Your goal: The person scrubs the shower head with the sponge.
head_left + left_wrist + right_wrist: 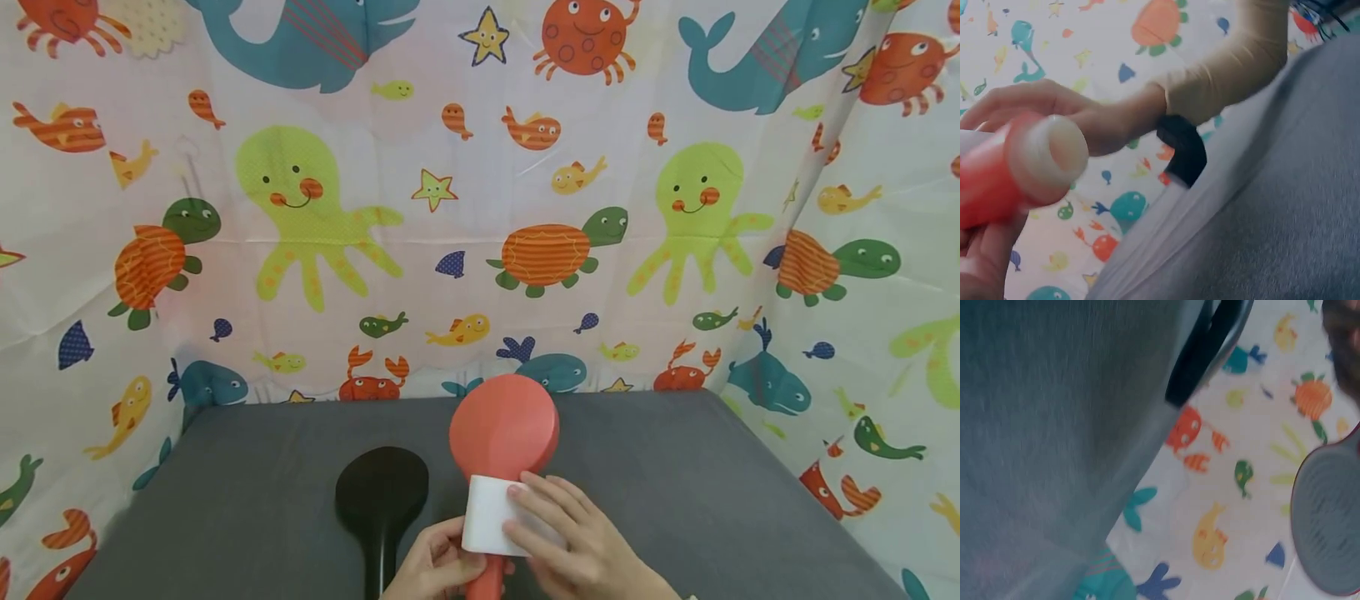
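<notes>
A red hand shower head (504, 425) is held up in the middle of the head view, its handle pointing down. The left hand (442, 562) grips the handle low down. A white band (491, 517) lies round the handle just under the head, and the right hand (573, 533) wraps its fingers over the band's right side. In the left wrist view the handle's pale, hollow end (1063, 153) faces the camera. The right wrist view shows the light grey spray face (1329, 519). The right thumb is hidden.
A black hand shower head (382, 492) lies on the grey table (247, 492), just left of the hands. A white curtain (450, 275) printed with sea animals stands behind the table and along its sides.
</notes>
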Available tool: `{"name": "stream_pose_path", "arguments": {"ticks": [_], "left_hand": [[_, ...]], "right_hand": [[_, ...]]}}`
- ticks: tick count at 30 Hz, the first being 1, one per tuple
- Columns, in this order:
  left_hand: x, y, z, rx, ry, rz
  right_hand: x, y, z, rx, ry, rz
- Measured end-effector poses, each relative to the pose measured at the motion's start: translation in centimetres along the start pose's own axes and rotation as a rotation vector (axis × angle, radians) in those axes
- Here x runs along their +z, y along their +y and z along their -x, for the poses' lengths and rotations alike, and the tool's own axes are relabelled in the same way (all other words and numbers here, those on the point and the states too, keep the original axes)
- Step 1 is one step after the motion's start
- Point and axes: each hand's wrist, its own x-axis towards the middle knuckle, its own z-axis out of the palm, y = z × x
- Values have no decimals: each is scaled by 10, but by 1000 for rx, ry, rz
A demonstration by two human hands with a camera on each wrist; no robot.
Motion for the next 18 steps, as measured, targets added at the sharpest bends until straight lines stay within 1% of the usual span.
{"name": "stream_pose_path", "arguments": {"ticks": [2, 4, 6, 9, 10, 11, 12, 13, 16, 18], "left_hand": [[0, 1, 1, -9, -34, 50], [1, 2, 1, -37, -39, 92], [3, 3, 1, -60, -36, 113], [5, 4, 1, -77, -24, 123], [5, 5, 1, -81, -22, 124], [5, 5, 1, -82, -22, 124], [5, 5, 1, -83, -22, 126], [5, 6, 1, -84, -25, 129], [4, 6, 1, -62, -49, 125], [4, 5, 1, -48, -66, 122]], "right_hand": [[1, 6, -2, -2, 56, 37], [1, 15, -4, 55, 157, 80], [2, 21, -5, 174, 222, 96], [4, 23, -6, 378, 256, 27], [6, 21, -6, 416, 257, 8], [7, 19, -6, 431, 252, 0], [9, 16, -7, 410, 249, -1], [11, 14, -8, 357, 241, 16], [15, 6, -8, 142, 180, 66], [16, 5, -8, 27, 146, 95]]}}
